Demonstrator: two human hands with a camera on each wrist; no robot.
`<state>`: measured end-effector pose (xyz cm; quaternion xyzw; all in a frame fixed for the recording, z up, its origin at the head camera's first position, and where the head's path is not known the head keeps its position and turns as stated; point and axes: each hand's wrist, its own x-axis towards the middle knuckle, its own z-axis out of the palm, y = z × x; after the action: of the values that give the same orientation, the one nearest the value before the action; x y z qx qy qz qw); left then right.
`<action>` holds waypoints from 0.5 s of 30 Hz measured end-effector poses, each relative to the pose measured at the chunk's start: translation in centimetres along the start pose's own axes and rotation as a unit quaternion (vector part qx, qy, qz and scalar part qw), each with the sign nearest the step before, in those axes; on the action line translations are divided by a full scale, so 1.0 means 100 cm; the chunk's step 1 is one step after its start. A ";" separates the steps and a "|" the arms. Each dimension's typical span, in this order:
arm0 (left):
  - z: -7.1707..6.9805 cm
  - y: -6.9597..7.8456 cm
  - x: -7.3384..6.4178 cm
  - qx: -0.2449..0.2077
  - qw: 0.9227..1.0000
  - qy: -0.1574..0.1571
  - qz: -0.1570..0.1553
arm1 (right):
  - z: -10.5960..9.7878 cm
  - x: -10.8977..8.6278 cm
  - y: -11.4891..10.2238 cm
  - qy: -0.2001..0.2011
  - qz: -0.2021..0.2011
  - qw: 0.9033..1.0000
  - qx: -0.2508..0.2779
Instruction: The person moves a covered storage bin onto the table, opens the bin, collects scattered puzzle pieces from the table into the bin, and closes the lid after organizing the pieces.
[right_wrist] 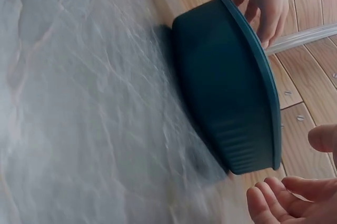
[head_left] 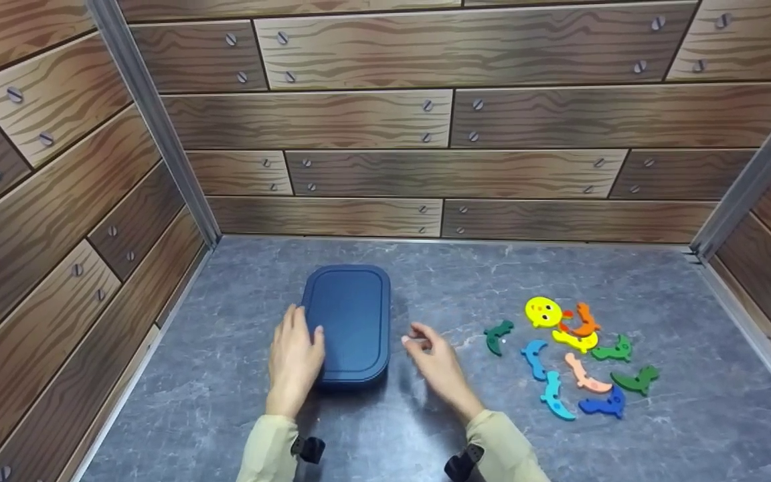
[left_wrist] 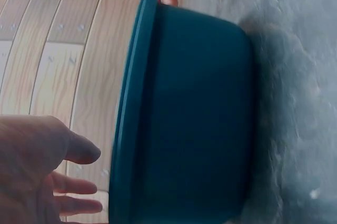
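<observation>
1. Blue box (right_wrist: 221, 76) is standing on the grey tabletop (head_left: 178, 402), left of the middle, between a person's two hands
2. The left hand (head_left: 295, 351) is lying along the box's left side, its fingers fairly straight and gripping nothing; whether it is touching the rim, I cannot tell
3. The right hand (head_left: 440, 368) is hovering apart from the box's right side, fingers bending loosely, with nothing showing between thumb and forefinger
4. The lid (head_left: 349, 301) is sitting flat on the box, so the closing is looking done, while any contents are hiding from view; a firm grip is seeming the part left undone, as neither hand is holding the box
5. The box is looking like smooth, matte plastic: a rounded rectangle, its walls tapering towards the base, the lid showing a border line
6. Farther right, flat animal-like pieces are lying loose outside the box: a yellow disc (head_left: 543, 312) is bearing a face, while a dark green piece (head_left: 497, 337), a pink piece (head_left: 586, 375) and others are curving like crescents
7. The tabletop is showing marble-like veins, and behind it a back wall (head_left: 359, 120) is carrying printed wood grain and screw heads
</observation>
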<state>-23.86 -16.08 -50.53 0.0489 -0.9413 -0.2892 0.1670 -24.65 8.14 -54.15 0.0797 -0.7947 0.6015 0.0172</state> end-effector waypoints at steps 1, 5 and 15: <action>-0.001 -0.003 -0.001 -0.004 1.000 0.000 -0.003 | 0.002 -0.001 0.001 -0.004 0.002 1.000 0.005; -0.002 -0.014 -0.002 -0.026 0.999 0.004 -0.020 | 0.009 -0.003 -0.007 -0.015 0.008 1.000 0.017; -0.005 -0.029 -0.003 -0.104 0.994 0.000 -0.040 | 0.026 -0.001 -0.007 -0.024 0.035 0.999 0.004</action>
<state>-23.40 -18.62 -51.88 0.0690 -0.9033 -0.3924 0.1595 -24.28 5.46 -54.20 0.0664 -0.7945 0.6031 -0.0237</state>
